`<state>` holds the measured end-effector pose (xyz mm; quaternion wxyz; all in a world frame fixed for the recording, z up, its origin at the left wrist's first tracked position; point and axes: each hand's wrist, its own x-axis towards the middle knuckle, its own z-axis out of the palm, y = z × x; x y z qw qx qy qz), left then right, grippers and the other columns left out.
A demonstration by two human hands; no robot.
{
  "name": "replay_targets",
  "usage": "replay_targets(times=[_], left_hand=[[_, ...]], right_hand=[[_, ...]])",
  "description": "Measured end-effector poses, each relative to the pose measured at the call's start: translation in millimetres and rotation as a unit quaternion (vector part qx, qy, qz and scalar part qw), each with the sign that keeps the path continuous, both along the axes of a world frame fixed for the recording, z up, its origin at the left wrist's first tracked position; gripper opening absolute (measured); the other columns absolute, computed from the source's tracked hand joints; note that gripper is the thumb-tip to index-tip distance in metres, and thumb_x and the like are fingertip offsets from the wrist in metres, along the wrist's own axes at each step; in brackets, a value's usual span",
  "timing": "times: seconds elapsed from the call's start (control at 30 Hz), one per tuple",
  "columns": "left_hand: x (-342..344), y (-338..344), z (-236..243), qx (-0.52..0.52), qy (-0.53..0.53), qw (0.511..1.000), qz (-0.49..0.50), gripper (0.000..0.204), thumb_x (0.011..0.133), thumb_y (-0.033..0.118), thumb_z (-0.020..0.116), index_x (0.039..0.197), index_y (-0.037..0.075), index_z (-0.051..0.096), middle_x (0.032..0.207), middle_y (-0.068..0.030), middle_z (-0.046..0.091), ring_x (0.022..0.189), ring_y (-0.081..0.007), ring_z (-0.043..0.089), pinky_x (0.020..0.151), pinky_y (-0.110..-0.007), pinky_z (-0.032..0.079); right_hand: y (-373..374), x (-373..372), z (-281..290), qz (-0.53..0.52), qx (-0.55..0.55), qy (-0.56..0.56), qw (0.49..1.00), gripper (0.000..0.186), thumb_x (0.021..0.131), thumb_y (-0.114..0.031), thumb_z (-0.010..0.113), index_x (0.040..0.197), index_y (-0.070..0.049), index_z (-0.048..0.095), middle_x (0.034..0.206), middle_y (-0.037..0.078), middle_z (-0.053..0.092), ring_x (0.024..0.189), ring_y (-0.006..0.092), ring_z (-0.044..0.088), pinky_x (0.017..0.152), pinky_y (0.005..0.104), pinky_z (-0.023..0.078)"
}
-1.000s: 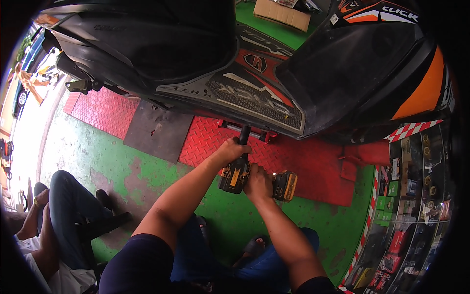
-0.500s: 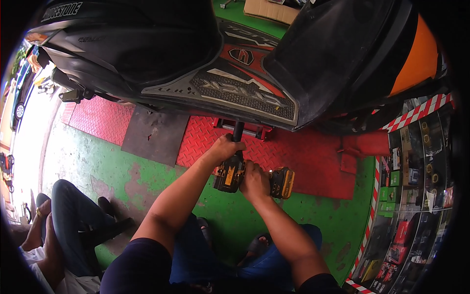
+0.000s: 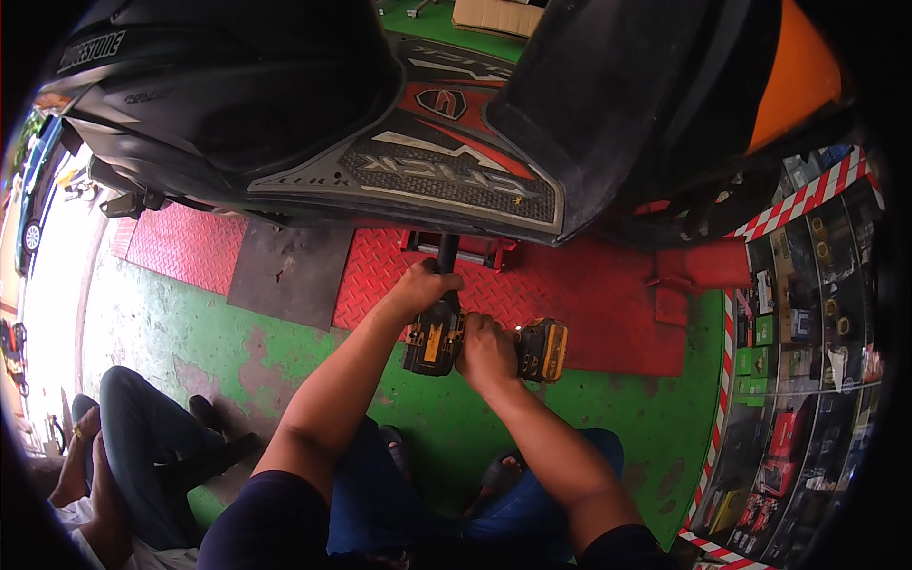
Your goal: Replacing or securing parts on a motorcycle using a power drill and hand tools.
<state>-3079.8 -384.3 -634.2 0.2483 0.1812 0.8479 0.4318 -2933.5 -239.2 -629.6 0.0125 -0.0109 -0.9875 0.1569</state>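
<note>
A black and yellow cordless impact wrench (image 3: 432,347) is held level between my two hands. My right hand (image 3: 487,355) is closed round its handle, with the battery (image 3: 541,351) sticking out to the right. Farther forward, my left hand (image 3: 422,289) wraps the front end, at the base of a dark socket or extension (image 3: 446,252). That dark piece reaches under the side edge of a black scooter (image 3: 313,204), whose footboard (image 3: 456,176) has a patterned mat. Its tip is hidden beneath the bodywork.
The scooter stands over a red tread-plate platform (image 3: 589,323) with a dark mat (image 3: 290,271) on it. At left sits another person (image 3: 142,427), legs bent. Shelves of boxed parts (image 3: 788,380) stand at right behind red-white tape (image 3: 727,399). The floor (image 3: 209,351) is worn green.
The view has shifted slightly, so the scooter and platform lie a little farther left. Both hands keep their grip on the impact wrench, which stays under the scooter's edge.
</note>
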Motion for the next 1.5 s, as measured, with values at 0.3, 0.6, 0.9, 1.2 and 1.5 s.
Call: replay_targets(times=[0.3, 0.6, 0.9, 1.2, 1.5], left_hand=[[4, 6, 38, 0.055, -0.110, 0.987, 0.099, 0.047, 0.079, 0.027, 0.080, 0.112, -0.005, 0.070, 0.104, -0.0149, 0.070, 0.092, -0.0233, 0.071, 0.078, -0.037, 0.056], [3, 8, 40, 0.062, -0.169, 0.974, 0.139, 0.041, 0.079, 0.027, 0.077, 0.104, -0.005, 0.074, 0.095, -0.0159, 0.074, 0.088, -0.0242, 0.071, 0.078, -0.039, 0.055], [4, 10, 40, 0.100, -0.187, 0.968, 0.138, 0.037, 0.080, 0.025, 0.077, 0.104, -0.002, 0.070, 0.090, -0.0116, 0.071, 0.077, -0.0218, 0.068, 0.069, -0.038, 0.052], [6, 11, 37, 0.101, -0.192, 0.965, 0.148, 0.039, 0.081, 0.024, 0.077, 0.108, -0.001, 0.065, 0.088, -0.0108, 0.068, 0.076, -0.0206, 0.066, 0.066, -0.037, 0.052], [4, 11, 38, 0.104, -0.206, 0.964, 0.134, 0.036, 0.081, 0.025, 0.076, 0.106, 0.001, 0.066, 0.085, -0.0091, 0.067, 0.073, -0.0197, 0.064, 0.065, -0.036, 0.050]], right_hand=[[-3, 4, 8, 0.005, -0.019, 0.020, 1.000, 0.045, 0.073, -0.001, 0.069, 0.116, 0.001, 0.054, 0.100, 0.023, 0.065, 0.090, 0.0411, 0.070, 0.077, 0.0552, 0.051], [-3, 2, 2, -0.001, -0.037, 0.017, 0.999, 0.035, 0.073, -0.003, 0.069, 0.106, 0.000, 0.057, 0.096, 0.021, 0.067, 0.087, 0.0388, 0.071, 0.080, 0.0534, 0.051], [0, 8, 12, 0.004, 0.003, 0.036, 0.999, 0.042, 0.071, -0.007, 0.074, 0.108, -0.001, 0.055, 0.094, 0.019, 0.067, 0.084, 0.0360, 0.072, 0.076, 0.0532, 0.052], [1, 7, 4, 0.003, -0.005, 0.031, 0.999, 0.041, 0.072, -0.008, 0.075, 0.107, -0.001, 0.055, 0.096, 0.019, 0.067, 0.085, 0.0356, 0.072, 0.076, 0.0508, 0.052], [1, 9, 12, 0.002, 0.034, 0.016, 0.999, 0.034, 0.082, -0.012, 0.070, 0.112, -0.002, 0.056, 0.098, 0.017, 0.068, 0.089, 0.0321, 0.072, 0.076, 0.0473, 0.051]])
